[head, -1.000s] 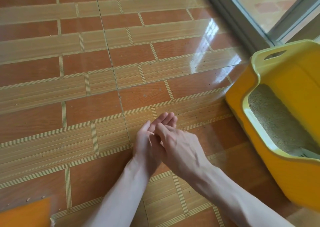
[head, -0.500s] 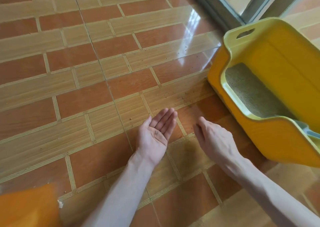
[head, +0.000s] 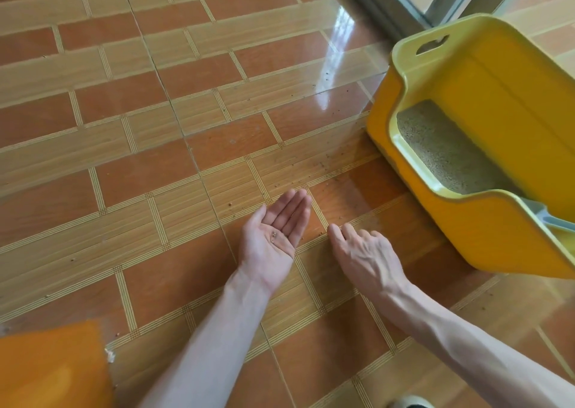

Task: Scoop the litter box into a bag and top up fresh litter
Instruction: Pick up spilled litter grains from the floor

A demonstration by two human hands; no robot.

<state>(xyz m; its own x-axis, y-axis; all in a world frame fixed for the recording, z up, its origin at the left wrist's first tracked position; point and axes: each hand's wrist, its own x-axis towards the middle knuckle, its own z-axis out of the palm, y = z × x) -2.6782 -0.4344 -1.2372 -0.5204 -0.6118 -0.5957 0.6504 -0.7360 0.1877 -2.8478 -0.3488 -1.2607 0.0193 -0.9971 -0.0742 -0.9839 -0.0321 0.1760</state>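
A yellow litter box (head: 485,230) stands on the tiled floor at the right, with beige litter (head: 441,149) inside. A grey scoop (head: 547,217) lies on its near right rim. My left hand (head: 273,236) is cupped palm up over the floor, with a few litter grains (head: 273,236) resting in the palm. My right hand (head: 364,252) is palm down just to its right, fingertips on the floor among scattered grains (head: 311,174), holding nothing that I can see.
An orange bag or sheet (head: 53,367) fills the bottom left corner. A grey sliding door frame (head: 395,9) runs behind the litter box at the top right. Loose grains dot the tiles between my hands and the box.
A second ago my hands were pressed together. They have parted: the left now lies palm up with grains, the right has dropped to the floor. The view swung right.
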